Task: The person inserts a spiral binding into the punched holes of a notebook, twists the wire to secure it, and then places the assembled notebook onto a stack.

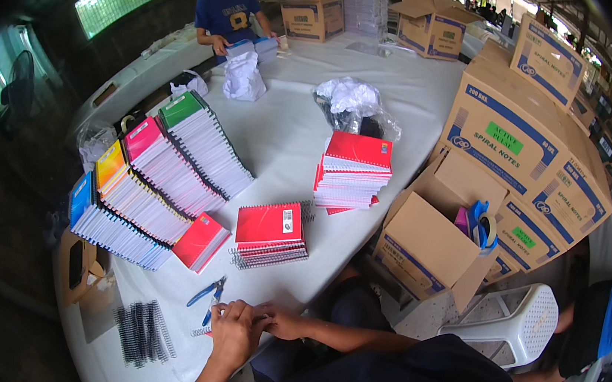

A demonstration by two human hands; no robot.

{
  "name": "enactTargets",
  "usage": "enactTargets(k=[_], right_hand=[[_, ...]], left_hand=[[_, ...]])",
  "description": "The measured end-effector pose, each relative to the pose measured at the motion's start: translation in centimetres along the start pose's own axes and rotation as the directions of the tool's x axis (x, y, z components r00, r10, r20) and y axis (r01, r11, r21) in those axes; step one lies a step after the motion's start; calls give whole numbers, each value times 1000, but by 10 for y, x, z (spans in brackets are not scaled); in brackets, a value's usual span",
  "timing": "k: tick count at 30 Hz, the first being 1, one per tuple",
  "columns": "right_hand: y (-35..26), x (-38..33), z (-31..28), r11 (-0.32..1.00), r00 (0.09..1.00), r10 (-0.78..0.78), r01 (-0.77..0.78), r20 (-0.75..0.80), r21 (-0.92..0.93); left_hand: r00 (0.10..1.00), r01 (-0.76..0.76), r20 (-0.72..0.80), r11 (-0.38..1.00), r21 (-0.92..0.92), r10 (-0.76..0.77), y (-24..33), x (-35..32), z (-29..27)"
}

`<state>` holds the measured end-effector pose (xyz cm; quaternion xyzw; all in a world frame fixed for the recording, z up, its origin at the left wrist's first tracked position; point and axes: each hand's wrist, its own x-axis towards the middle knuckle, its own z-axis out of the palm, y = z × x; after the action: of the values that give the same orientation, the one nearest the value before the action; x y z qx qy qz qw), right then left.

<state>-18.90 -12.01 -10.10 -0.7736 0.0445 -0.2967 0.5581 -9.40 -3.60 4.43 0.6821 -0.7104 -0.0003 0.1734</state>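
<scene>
At the table's near edge my left hand point(234, 334) and my right hand point(285, 321) meet with bent fingers. A black spiral coil point(201, 331) sticks out left of my left hand, which is closed over it, with a bit of red beside it. My right fingers are closed too, but what they grip is hidden. Just beyond lie blue-handled cutting pliers point(213, 296). A pile of loose black coils point(144, 332) lies to the left. Farther in stand a stack of red spiral notebooks point(270, 228) and a smaller red stack point(202, 244) without visible coils.
Tall stacks of blue point(83, 203), yellow point(116, 170), pink point(148, 144) and green notebooks point(186, 114) lean at left. Another red stack point(352, 171) stands right of centre. An open carton point(429, 230) and piled cartons point(509, 132) flank the table; a white stool point(525, 324) stands below. A person point(232, 16) works opposite.
</scene>
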Motion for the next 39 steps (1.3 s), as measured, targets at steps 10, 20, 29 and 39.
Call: enactTargets(k=[10,20,29,39], right_hand=[[-71,-10,-44,990,966,69,-35,-250,136],[-112,52,-155,732,873,-405,132,-272,-668],[-24,39,-123,870,853,-129,-149,-507,-471],[-35,33,-109,940,770,-133,-102,-624,-327]], left_hand=[[999,30,20,996,-85,-28,-2,15,-41],[799,-165,-582,986,34,154,-29,86,-15],[676,-47,-572,748,-662,-464,-77,100,89],[638,145,-596,837,-528,-487,-104,103,76]])
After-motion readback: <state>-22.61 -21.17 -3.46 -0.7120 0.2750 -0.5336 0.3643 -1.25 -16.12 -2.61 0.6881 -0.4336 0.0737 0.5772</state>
